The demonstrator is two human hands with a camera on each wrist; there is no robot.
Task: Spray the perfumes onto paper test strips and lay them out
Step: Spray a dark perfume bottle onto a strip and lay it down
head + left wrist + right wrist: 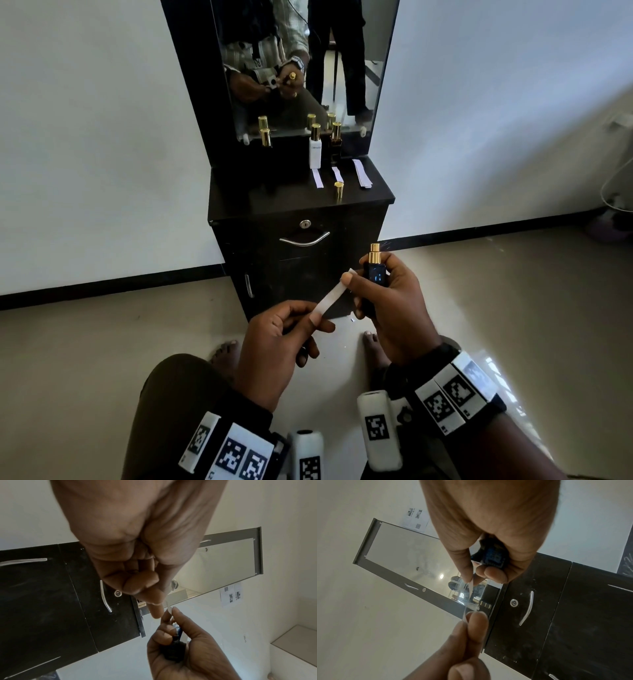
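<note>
Our left hand [274, 346] pinches the near end of the strip [330, 298]; its long axis runs toward one o'clock, up to our right hand [394, 305], whose thumb touches its far tip while the fingers grip the uncapped bottle [375, 265], just beside. The nozzle's facing we cannot tell.

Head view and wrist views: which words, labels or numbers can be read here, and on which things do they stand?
None can be read for certain.
White bottle: one short printed word, too small.
Black box by the mirror: small light print, blurred.
Papers on the wall: too small.
Wrist markers: square codes only, no words.
</note>
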